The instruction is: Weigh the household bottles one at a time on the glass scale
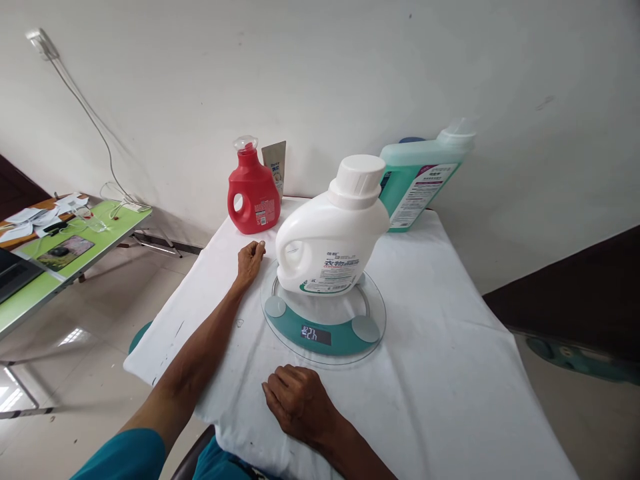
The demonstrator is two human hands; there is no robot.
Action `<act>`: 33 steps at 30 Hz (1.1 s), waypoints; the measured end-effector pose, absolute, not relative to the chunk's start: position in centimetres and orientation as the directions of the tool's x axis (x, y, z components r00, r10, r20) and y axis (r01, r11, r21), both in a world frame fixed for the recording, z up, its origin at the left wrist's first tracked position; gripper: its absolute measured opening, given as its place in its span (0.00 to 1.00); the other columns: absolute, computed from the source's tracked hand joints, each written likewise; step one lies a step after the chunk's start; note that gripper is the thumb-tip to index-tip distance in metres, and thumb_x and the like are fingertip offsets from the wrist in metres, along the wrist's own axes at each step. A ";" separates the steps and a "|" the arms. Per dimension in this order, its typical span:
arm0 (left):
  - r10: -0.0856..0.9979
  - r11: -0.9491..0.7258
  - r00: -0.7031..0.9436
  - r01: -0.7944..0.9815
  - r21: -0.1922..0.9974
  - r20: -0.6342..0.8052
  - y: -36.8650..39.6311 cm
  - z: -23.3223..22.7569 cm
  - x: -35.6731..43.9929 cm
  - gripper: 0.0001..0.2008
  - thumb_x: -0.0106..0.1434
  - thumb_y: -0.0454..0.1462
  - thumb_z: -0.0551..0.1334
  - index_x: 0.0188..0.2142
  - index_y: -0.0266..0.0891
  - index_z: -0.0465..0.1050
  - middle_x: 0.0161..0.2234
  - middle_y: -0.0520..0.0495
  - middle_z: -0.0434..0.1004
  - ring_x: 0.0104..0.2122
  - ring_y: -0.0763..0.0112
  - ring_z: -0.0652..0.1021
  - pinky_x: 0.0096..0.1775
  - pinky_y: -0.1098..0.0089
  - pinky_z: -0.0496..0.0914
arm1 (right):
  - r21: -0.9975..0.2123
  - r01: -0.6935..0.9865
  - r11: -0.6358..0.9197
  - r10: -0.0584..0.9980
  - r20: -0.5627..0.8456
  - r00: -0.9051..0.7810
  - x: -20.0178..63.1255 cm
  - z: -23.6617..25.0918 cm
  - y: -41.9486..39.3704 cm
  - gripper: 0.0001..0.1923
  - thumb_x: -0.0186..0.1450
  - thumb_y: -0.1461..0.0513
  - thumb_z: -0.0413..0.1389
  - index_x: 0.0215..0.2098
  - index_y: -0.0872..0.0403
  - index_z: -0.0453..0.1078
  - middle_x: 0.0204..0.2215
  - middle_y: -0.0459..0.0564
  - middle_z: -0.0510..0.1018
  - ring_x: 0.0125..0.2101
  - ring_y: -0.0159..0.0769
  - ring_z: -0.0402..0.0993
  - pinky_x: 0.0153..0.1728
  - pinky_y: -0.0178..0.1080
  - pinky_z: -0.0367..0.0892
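Two bare hands rested on the white cloth [425, 373] covering the table, well apart from each other and neither holding anything. The left hand [250, 260] lay loosely curled, fingers folded under, just beside the far-left rim of the round glass scale [325, 327]; whether it touched the rim could not be told. The right hand [297, 400] lay palm down, fingers bent, near the front edge of the scale but apart from it.

One white detergent bottle [330, 240] with a white cap stood upright on the scale platform, handle toward the left hand. The scale's display was lit; the digits were too small to read reliably.

Behind, near the wall, a red detergent bottle [253, 193] stood upright, with a grey tube [275, 163] just behind it. A large green jug [420, 183] leaned tilted at the back right of the table. A green side table [75, 250] with papers stood off to the left.
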State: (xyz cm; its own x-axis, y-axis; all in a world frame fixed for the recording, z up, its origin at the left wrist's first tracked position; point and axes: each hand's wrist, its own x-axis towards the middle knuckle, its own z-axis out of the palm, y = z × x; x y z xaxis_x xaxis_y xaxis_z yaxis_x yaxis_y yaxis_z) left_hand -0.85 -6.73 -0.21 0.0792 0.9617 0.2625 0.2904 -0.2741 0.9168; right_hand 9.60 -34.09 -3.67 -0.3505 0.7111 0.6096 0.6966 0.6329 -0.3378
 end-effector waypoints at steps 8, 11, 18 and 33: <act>0.945 -0.328 0.107 0.256 0.910 0.310 -7.5 0.2 -0.6 0.22 0.69 0.48 0.59 0.22 0.40 0.62 0.19 0.55 0.61 0.22 0.75 0.62 0.29 0.70 0.59 | -0.342 0.695 0.632 0.714 0.606 -0.351 9.5 -3.7 -34.0 0.18 0.72 0.68 0.49 0.23 0.52 0.60 0.20 0.44 0.65 0.21 0.31 0.57 0.25 0.41 0.46; 0.934 -0.356 0.091 0.196 0.914 0.345 -8.0 0.8 -0.5 0.23 0.70 0.49 0.59 0.22 0.40 0.62 0.19 0.54 0.61 0.22 0.75 0.62 0.28 0.70 0.59 | -0.342 0.696 0.631 0.715 0.604 -0.351 9.5 -3.6 -34.0 0.18 0.72 0.68 0.49 0.23 0.52 0.61 0.20 0.44 0.65 0.21 0.31 0.57 0.25 0.40 0.46; 0.920 -0.390 0.034 0.127 0.912 0.389 -12.4 3.0 -0.8 0.25 0.70 0.53 0.60 0.23 0.41 0.61 0.20 0.54 0.60 0.22 0.75 0.61 0.26 0.70 0.58 | -0.335 0.697 0.635 0.706 0.618 -0.346 9.5 -3.7 -34.0 0.19 0.72 0.68 0.50 0.23 0.53 0.61 0.20 0.43 0.65 0.21 0.30 0.57 0.25 0.39 0.48; 0.866 -0.494 -0.028 0.093 0.864 0.498 -15.6 6.2 1.0 0.25 0.70 0.56 0.59 0.26 0.41 0.63 0.23 0.51 0.64 0.25 0.73 0.66 0.27 0.70 0.63 | -0.307 0.714 0.630 0.690 0.643 -0.332 9.4 -3.9 -33.9 0.19 0.72 0.68 0.50 0.22 0.53 0.61 0.19 0.43 0.65 0.20 0.29 0.57 0.24 0.38 0.47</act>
State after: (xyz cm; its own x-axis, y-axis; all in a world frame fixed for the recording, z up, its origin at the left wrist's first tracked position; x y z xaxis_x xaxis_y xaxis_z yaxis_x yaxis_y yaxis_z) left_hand 0.98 -15.59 6.20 -0.0284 0.8664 0.4985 0.0933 -0.4942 0.8643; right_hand 9.37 -33.85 -3.87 -0.3324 0.6898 0.6432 0.7135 0.6299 -0.3068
